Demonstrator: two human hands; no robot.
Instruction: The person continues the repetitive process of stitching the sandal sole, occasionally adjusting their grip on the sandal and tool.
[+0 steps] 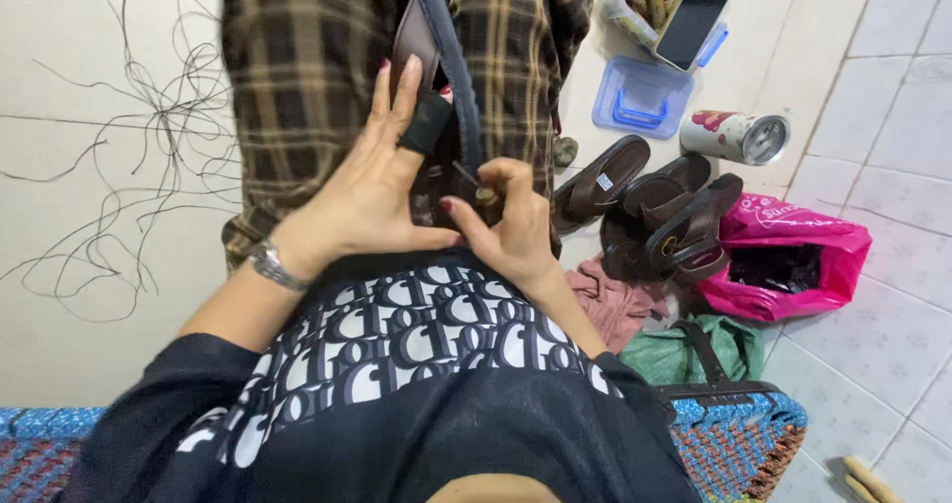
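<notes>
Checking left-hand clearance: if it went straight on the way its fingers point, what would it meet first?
The left hand points up the picture, fingers already against the brown shoe piece on the plaid lap cloth. It would probably press into that piece first, though depth is unclear.

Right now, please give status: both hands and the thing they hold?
Left hand flat on brown sandal, black guard on one finger. Right hand pinching small tool at strap. Loose thread on floor, apart.
</notes>
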